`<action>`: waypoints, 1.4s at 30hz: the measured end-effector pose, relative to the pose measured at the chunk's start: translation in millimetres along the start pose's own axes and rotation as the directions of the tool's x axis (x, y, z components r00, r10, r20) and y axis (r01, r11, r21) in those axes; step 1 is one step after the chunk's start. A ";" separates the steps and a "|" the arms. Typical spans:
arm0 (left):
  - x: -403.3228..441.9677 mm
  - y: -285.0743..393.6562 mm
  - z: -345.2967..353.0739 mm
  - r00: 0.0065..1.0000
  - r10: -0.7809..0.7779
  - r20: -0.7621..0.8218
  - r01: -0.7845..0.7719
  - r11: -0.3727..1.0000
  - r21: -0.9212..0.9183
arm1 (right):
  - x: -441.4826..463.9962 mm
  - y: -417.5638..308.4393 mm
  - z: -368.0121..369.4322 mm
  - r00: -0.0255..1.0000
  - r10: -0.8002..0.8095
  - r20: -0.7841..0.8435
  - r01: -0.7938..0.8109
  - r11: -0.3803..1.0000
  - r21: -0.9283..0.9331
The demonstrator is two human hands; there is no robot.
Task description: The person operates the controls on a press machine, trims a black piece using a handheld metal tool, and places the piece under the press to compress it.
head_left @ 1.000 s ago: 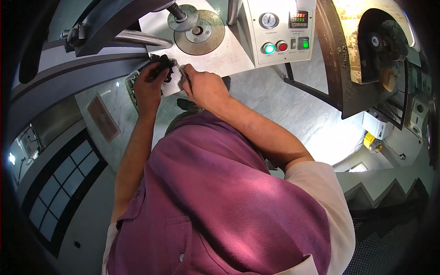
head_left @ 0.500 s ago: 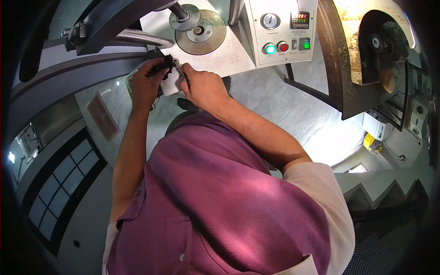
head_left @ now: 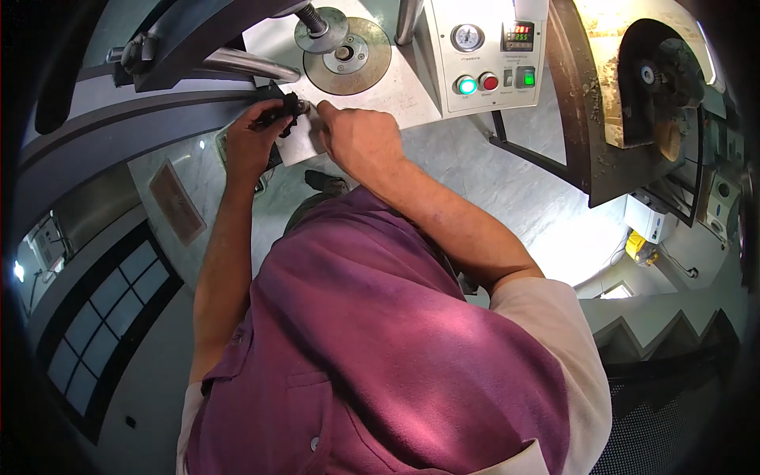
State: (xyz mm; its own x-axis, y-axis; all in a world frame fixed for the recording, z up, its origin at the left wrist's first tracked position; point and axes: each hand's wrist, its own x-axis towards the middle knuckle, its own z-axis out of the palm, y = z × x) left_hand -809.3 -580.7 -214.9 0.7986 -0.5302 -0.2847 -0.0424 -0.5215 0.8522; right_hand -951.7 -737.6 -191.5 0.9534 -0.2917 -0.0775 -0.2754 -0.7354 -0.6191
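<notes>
Left hand point(head_left: 255, 141): fingers pinched on dark piece point(head_left: 290, 113), which sits above the near corner of pale machine bed point(head_left: 404, 111). Right hand point(head_left: 360, 138): just beside the piece, fingers curled; whether they grip anything cannot be told

Control panel point(head_left: 483, 85): "Pressure" printed below the gauge point(head_left: 468, 36); "Temperature" below the digital display point(head_left: 518, 36). Lower green row reads 255; upper red digits unclear
</notes>
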 end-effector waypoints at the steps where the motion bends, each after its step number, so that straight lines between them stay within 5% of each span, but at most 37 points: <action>1: -1.6 1.0 -0.2 1.000 -0.008 -0.008 0.008 1.000 0.003 | -0.1 -0.4 -0.3 1.000 0.006 -0.026 -0.006 1.000 0.010; 26: 1.0 -3.1 0.7 1.000 0.005 0.025 -0.004 0.999 -0.046 | -4.2 8.1 6.9 1.000 -0.026 -0.008 0.026 0.999 -0.023; 42: -0.2 0.7 1.1 1.000 0.001 0.021 0.000 0.998 -0.064 | -10.5 5.3 28.7 0.998 0.043 0.035 -0.049 0.980 0.194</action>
State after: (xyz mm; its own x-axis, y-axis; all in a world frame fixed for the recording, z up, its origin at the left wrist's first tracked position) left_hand -810.1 -581.8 -214.7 0.7856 -0.5450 -0.2930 -0.0036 -0.4776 0.8786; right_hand -959.6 -720.9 -216.4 0.9443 -0.3018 -0.1312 -0.2925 -0.5872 -0.7547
